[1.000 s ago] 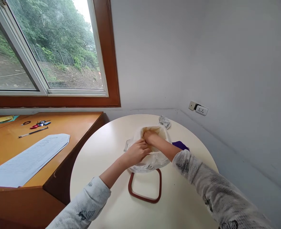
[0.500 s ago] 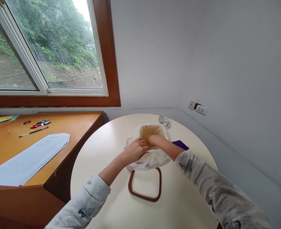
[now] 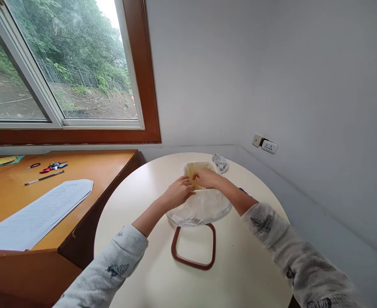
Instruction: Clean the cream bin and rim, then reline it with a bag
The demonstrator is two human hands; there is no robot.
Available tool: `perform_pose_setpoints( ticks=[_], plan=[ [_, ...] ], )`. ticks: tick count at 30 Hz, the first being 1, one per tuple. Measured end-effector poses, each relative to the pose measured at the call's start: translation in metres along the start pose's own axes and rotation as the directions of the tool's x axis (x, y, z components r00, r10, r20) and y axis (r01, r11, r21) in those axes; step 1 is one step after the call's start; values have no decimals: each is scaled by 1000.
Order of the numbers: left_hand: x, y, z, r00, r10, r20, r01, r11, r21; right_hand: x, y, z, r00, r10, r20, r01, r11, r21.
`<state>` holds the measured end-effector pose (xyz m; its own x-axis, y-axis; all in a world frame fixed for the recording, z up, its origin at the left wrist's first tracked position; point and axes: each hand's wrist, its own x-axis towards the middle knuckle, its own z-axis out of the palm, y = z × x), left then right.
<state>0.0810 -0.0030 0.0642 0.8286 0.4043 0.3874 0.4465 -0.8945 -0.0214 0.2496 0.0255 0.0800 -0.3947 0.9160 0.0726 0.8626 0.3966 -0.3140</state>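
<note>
A small bin (image 3: 191, 170) stands on the round table, lined with a thin white plastic bag (image 3: 201, 207) whose edge is folded out and hangs down over the near side. My left hand (image 3: 179, 192) is closed over the left rim, with the bag's edge under its fingers. In the bin's mouth is my right hand (image 3: 205, 176), its fingers curled down; whatever may be in them is hidden. Just in front of the bin lies a reddish-brown frame-like ring (image 3: 195, 267), rounded at the corners, its far part covered by the bag.
Behind the bin sits a crumpled white piece of plastic (image 3: 220, 162). A dark purple thing (image 3: 242, 191) shows past my right forearm. On the wooden desk (image 3: 111, 164) at left are paper sheets (image 3: 44, 214), a pen (image 3: 44, 177) and keys (image 3: 54, 166). Walls border the round table (image 3: 137, 192).
My right hand has come up from deeper inside the bin to near its mouth. The bag's near flap looks smoother and fuller. More of the purple thing is covered by my forearm.
</note>
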Motion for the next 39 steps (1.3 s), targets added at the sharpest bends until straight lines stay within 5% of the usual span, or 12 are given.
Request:
perform_pose_setpoints(
  ticks=[4,10,13,18,24,27,30,34,39],
  plan=[
    [4,-17,-5,993,-115,31,115,993,-8,-15,2,-23,955,-22,-295,38,998,48],
    [4,-31,-11,964,-264,30,262,964,52,-37,17,3,751,67,-656,136,958,253],
    [3,-36,-14,939,-343,37,339,937,86,-46,19,31,785,71,-615,156,938,309],
    [2,-44,-12,878,-478,35,472,875,111,-51,21,76,910,58,-410,99,930,353],
    [-4,-39,-16,855,-518,9,517,855,41,-54,44,106,990,68,-127,-40,978,207],
    [-15,-36,-20,837,-526,-150,517,851,-97,-56,51,109,986,110,-126,-85,978,190],
    [-31,-43,-18,718,-613,-331,537,789,-298,-53,48,101,963,149,-226,-104,975,199],
    [-46,-61,-5,603,-756,-255,578,634,-513,-36,35,81,914,156,-374,-69,969,238],
    [-50,-73,14,620,-759,-200,492,574,-654,0,15,56,822,162,-547,110,896,431]
  ],
)
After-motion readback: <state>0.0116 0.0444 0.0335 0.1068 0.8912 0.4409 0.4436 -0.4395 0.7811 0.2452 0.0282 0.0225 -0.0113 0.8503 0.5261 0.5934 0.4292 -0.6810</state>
